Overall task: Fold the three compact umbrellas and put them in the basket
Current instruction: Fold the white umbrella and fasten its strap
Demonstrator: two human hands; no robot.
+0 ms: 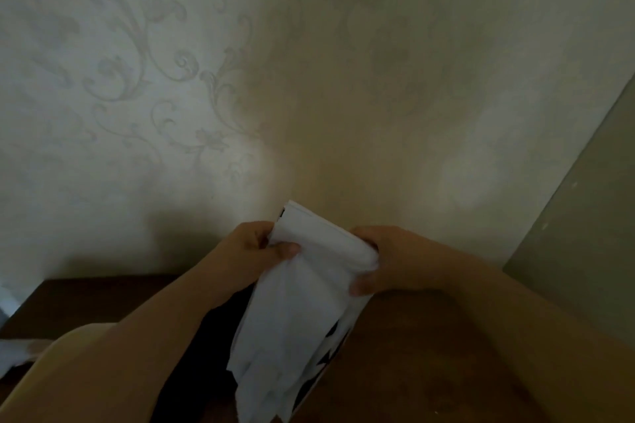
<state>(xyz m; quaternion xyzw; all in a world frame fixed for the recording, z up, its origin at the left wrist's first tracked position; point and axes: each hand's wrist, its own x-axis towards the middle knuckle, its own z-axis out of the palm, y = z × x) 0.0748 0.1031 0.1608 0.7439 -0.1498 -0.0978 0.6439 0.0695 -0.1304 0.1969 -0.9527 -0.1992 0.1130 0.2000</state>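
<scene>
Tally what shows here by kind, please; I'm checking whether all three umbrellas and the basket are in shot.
White umbrella: 1, gripped by left hand and right hand
Hands: 2
Dark wooden table: 1
Basket: 0 visible
Total: 4

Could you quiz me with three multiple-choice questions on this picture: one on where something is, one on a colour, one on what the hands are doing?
1. Where is the umbrella?
A. Lying alone on the floor
B. Held up between both hands, over the dark wooden table
C. Hanging on the wall

2. What colour is most of its fabric?
A. White, with black markings
B. Red
C. Green

3. What are the left hand and right hand doing?
A. Both gripping the umbrella
B. Both resting flat on the table
C. Only one touches it

Key: 1 B, a hand grips each side above the tabletop; 2 A, white cloth with black patches near the lower edge; 3 A, fingers and thumbs curl round the rolled fabric.
</scene>
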